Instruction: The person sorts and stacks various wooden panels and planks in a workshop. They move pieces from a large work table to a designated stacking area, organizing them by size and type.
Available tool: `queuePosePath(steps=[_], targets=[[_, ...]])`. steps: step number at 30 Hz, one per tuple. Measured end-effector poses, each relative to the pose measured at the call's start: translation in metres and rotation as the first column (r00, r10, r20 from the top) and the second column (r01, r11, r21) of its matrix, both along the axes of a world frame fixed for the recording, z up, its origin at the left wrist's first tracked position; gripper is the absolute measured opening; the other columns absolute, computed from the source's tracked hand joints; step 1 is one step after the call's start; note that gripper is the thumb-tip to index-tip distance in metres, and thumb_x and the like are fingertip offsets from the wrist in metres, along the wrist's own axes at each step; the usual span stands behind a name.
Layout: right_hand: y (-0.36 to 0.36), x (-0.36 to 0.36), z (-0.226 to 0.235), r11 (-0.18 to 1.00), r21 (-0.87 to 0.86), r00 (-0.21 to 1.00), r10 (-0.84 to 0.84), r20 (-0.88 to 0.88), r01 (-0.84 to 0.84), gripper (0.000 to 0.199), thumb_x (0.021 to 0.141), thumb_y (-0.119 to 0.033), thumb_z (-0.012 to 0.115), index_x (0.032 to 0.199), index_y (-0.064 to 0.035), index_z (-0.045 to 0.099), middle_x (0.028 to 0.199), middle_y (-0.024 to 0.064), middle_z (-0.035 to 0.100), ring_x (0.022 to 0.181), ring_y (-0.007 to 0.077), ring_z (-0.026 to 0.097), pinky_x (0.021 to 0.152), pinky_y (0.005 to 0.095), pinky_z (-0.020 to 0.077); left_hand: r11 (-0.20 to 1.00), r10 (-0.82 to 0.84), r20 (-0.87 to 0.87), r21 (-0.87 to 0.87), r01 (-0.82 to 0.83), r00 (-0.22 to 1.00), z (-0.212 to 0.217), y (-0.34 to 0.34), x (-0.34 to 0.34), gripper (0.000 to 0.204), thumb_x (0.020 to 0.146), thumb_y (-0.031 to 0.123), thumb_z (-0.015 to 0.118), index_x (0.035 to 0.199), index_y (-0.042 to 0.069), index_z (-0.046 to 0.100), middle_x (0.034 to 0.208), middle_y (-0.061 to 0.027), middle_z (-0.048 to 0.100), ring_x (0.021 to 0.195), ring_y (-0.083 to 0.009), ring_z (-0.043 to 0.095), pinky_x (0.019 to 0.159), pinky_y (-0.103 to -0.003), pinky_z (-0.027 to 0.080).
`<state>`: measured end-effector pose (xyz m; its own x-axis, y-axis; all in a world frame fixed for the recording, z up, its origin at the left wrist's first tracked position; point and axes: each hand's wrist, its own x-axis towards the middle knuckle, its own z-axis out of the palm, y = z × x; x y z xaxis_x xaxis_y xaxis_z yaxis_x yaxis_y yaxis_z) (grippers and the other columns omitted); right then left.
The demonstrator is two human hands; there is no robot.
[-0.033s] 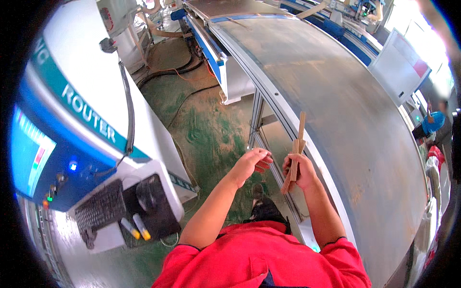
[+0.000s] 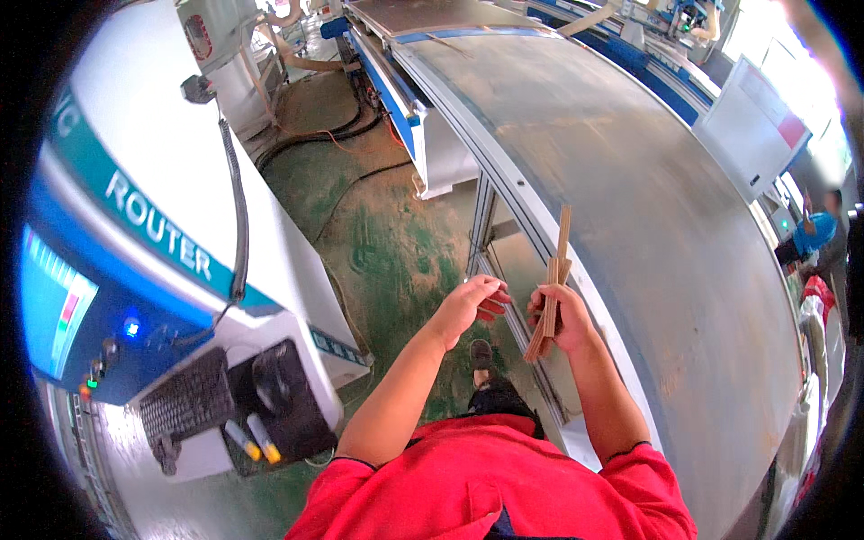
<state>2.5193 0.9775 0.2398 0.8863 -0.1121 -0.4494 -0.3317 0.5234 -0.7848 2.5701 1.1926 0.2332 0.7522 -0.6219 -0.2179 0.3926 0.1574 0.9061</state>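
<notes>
My right hand is closed round a small bundle of thin brown wooden strips. One strip sticks up well past the others, and the lower ends fan out beneath the fingers. To its left, my left hand hangs in the air with its fingers loosely bent and a little apart. I see nothing in it, though the palm side is partly hidden. Both hands are in front of my body, beside the pale metal edge of a long grey-brown work table; the right one is closer to that edge.
On the left stands a white and blue machine cabinet with a lit screen. Its shelf carries a black keyboard and two yellow-ended markers. Black cables cross the dusty green floor. A person in blue is far right.
The cabinet and its shelf sit slightly further left in view. My shoe shows more fully below the hands. Both hands keep nearly the same place, and the strips stay in the right one.
</notes>
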Motion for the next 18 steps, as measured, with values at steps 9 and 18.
queuePosePath(steps=[9,18], targets=[[-0.045,0.296,0.031,0.996,-0.080,0.995,0.041,0.087,-0.034,0.024,0.079,-0.007,0.071,0.091,-0.0047,0.050,0.070,0.0056,0.054,0.057,0.0182,0.056,0.049,0.0337,0.0471,0.860,0.365,-0.087,0.413,-0.300,0.927,-0.151,0.090,0.216,0.036,0.091,0.041,0.053,0.105,0.008,0.057,0.099,-0.0082,0.065,0.083,-0.0179,0.062,0.072,-0.033,0.049],[-0.057,0.554,0.049,0.969,-0.245,0.983,0.025,0.183,0.022,0.021,0.080,-0.005,0.067,0.090,-0.0069,0.048,0.065,0.0048,0.050,0.052,0.0177,0.053,0.045,0.0330,0.0435,0.641,0.713,-0.295,0.642,-0.420,0.636,-0.270,0.262,0.282,0.042,0.092,0.038,0.047,0.117,0.004,0.052,0.100,-0.0136,0.065,0.083,-0.0254,0.063,0.069,-0.041,0.051]])
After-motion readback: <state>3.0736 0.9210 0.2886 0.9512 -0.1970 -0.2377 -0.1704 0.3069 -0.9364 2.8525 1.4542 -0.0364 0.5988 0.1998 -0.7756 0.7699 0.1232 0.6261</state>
